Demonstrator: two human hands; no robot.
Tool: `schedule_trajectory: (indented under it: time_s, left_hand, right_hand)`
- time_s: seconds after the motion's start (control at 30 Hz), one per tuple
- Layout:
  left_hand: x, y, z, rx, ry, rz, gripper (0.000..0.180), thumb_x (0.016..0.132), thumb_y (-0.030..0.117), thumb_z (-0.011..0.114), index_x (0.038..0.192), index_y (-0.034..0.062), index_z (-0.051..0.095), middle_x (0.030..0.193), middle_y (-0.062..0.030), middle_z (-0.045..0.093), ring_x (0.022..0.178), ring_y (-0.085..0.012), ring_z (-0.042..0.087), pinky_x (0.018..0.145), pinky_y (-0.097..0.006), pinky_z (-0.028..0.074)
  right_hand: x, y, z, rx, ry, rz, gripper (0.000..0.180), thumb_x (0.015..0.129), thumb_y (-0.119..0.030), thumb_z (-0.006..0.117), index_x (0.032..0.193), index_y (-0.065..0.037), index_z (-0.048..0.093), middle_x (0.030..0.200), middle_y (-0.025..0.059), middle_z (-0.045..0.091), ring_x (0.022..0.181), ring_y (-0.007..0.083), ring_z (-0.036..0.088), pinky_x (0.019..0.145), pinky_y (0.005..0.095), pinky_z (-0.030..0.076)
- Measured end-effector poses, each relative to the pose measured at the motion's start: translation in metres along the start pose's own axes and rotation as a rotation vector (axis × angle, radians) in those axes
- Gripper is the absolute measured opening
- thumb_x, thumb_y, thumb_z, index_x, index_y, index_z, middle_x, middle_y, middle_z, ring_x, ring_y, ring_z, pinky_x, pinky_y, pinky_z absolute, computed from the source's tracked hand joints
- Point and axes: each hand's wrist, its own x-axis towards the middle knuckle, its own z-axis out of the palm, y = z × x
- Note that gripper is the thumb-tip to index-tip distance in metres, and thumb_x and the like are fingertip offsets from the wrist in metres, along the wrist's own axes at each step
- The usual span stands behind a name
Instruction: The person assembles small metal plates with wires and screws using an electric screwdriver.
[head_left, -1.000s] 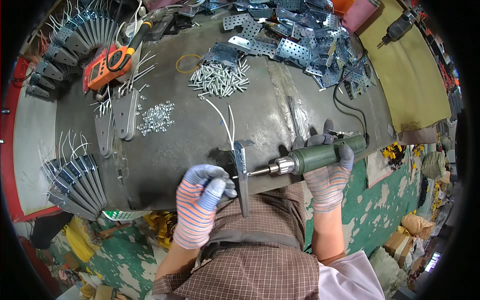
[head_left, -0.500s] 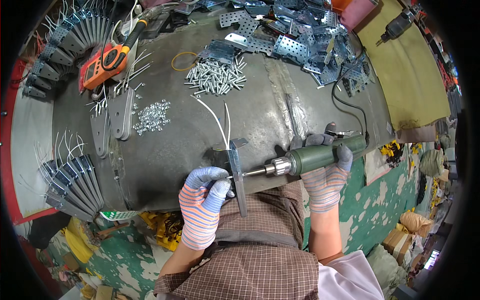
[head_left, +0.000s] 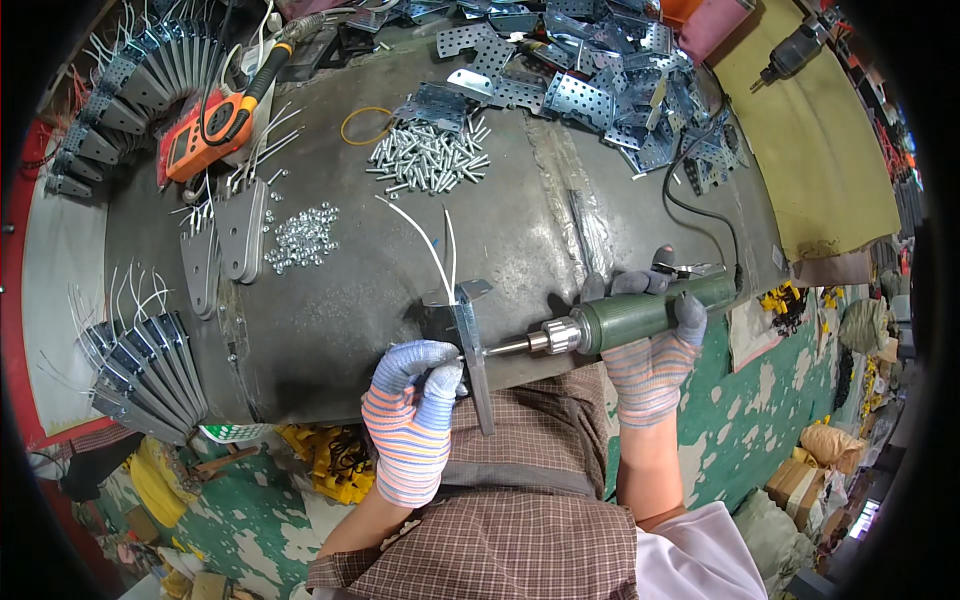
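Observation:
My left hand (head_left: 408,410), in a striped glove, is closed at the left face of a narrow grey metal part (head_left: 474,370) with a bracket across its upper end. Its thumb and forefinger pinch there; any small piece between them is hidden. Two white wires (head_left: 432,245) rise from the part over the table. A green corded electric screwdriver (head_left: 640,318) lies nearly level in my right hand (head_left: 650,375), gloved alike, the fingers wrapped around its body. The bit (head_left: 508,347) points left and meets the part's right face, opposite my left fingertips.
On the dark table (head_left: 340,340) lie screws (head_left: 430,155), nuts (head_left: 303,238), a yellow ring (head_left: 367,125) and an orange meter (head_left: 205,140). Perforated brackets (head_left: 590,95) are heaped at the back. Finished-looking wired parts (head_left: 145,370) stand at left. A black cord (head_left: 700,215) runs to the screwdriver.
The metal part and the screwdriver's front end have shifted very slightly left. My left wrist has turned a little toward the right, its fingertips staying at the part.

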Motion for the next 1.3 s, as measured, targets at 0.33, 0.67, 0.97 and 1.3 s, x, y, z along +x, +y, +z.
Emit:
schedule_trajectory:
  time_s: [0.33, 0.67, 0.97, 1.3]
  left_hand:
    - [-0.001, -0.001, -0.001, 0.37, -0.011, 0.161, 0.013, 0.085, 0.006, 0.067, 0.096, 0.0039, 0.061, 0.094, -0.0075, 0.063, 0.085, -0.0151, 0.059, 0.076, -0.027, 0.048]
    - [-0.005, -0.006, 0.0, 0.356, -0.1, 0.177, 0.04, 0.083, 0.008, 0.071, 0.115, 0.0035, 0.048, 0.097, -0.0108, 0.061, 0.087, -0.0176, 0.061, 0.075, -0.03, 0.05]
    - [-0.009, 0.001, -0.016, 0.002, -0.172, -0.148, 0.05, 0.085, 0.004, 0.068, 0.122, 0.0063, 0.035, 0.114, -0.0126, 0.057, 0.103, -0.0168, 0.057, 0.085, -0.028, 0.051]
    - [0.005, 0.01, -0.02, -0.002, -0.296, -0.233, 0.047, 0.084, 0.001, 0.067, 0.12, 0.0038, 0.036, 0.109, -0.0098, 0.057, 0.1, -0.0155, 0.056, 0.085, -0.029, 0.05]
  right_hand:
    - [0.0, 0.003, 0.001, -0.056, -0.042, -0.028, 0.049, 0.074, -0.014, 0.071, 0.121, -0.013, 0.055, 0.091, 0.0029, 0.059, 0.096, 0.0237, 0.059, 0.107, 0.0562, 0.032]
    - [-0.006, -0.002, 0.008, -0.032, -0.014, -0.075, 0.058, 0.075, -0.017, 0.072, 0.129, -0.014, 0.051, 0.089, 0.003, 0.059, 0.094, 0.0232, 0.059, 0.104, 0.0554, 0.035]
    - [0.009, 0.007, -0.001, -0.096, 0.019, -0.053, 0.058, 0.076, -0.013, 0.07, 0.13, -0.014, 0.05, 0.09, 0.0074, 0.064, 0.091, 0.0253, 0.062, 0.101, 0.0571, 0.04]
    - [0.01, 0.014, 0.004, -0.188, -0.045, -0.054, 0.047, 0.078, -0.013, 0.069, 0.122, -0.011, 0.053, 0.091, 0.0049, 0.061, 0.094, 0.0251, 0.061, 0.107, 0.0583, 0.033]
